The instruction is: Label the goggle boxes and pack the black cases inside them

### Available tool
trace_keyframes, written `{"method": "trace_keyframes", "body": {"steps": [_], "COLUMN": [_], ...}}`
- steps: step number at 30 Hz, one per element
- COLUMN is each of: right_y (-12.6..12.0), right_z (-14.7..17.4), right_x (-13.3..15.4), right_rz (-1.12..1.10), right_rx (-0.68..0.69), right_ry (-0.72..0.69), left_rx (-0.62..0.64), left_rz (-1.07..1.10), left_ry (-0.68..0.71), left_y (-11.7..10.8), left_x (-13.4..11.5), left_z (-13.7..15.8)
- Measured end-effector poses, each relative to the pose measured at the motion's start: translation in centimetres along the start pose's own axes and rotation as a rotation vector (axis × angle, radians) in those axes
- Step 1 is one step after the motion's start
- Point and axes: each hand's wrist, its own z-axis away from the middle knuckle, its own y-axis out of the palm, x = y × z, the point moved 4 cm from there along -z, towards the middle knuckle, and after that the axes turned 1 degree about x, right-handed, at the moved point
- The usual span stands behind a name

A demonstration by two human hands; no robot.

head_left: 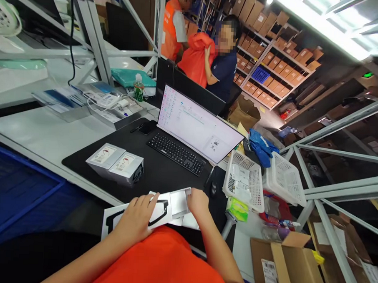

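Observation:
A white box (pixel 161 210) printed with a black frame-like outline lies across my lap at the front edge of the desk. My left hand (pixel 138 216) wraps over its middle and holds it. At the box's right end, a pale grey flap or inner sleeve (pixel 179 203) sticks out, and my right hand (pixel 199 203) has its fingers closed on that edge; the fingertips are partly hidden. Below it, more white box panels (pixel 190 221) show. Beyond my left hand, two silver-grey boxes (pixel 115 163) with labels on top stand side by side on the black mat (pixel 78 156).
Behind the mat stand a keyboard (pixel 176 154) and a lit monitor (pixel 197 123). A mouse (pixel 213 188), a white basket (pixel 255 190) with packets, and a green tissue pack (pixel 238 209) are at right. An open carton (pixel 293 267) sits lower right. Two people stand beyond, one holding a red bag (pixel 197 60).

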Motion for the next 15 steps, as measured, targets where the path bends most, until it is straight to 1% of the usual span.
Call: {"method": "trace_keyframes", "body": {"steps": [2, 4, 6, 8, 11, 13, 15], "right_y": [-0.6, -0.4, 0.5, 1.6, 2.8, 3.1, 3.4], "right_z": [0.3, 0.6, 0.8, 1.2, 2.1, 2.8, 3.4], "right_x": [0.2, 0.2, 0.0, -0.5, -2.1, -3.5, -4.7], "right_rz": [0.009, 0.023, 0.04, 0.051, 0.045, 0.022, -0.001], "right_rx": [-0.043, -0.056, -0.036, -0.005, 0.019, 0.007, -0.009], "right_ry": [-0.01, -0.014, -0.039, -0.056, -0.003, 0.047, 0.084], "left_rx": [-0.055, -0.08, -0.069, -0.036, -0.038, -0.061, -0.055], "left_rz": [-0.034, -0.061, -0.073, -0.071, -0.078, -0.091, -0.095], "left_ry": [-0.001, 0.003, 0.012, 0.036, 0.104, 0.153, 0.202], "left_y": [-0.8, -1.1, -0.8, 0.0, 1.1, 1.4, 1.6], "left_x": [0.3, 0.9, 1.4, 1.8, 1.6, 1.3, 0.9], "left_z": [1.2, 2.0, 2.1, 2.0, 1.7, 1.6, 1.4]}}
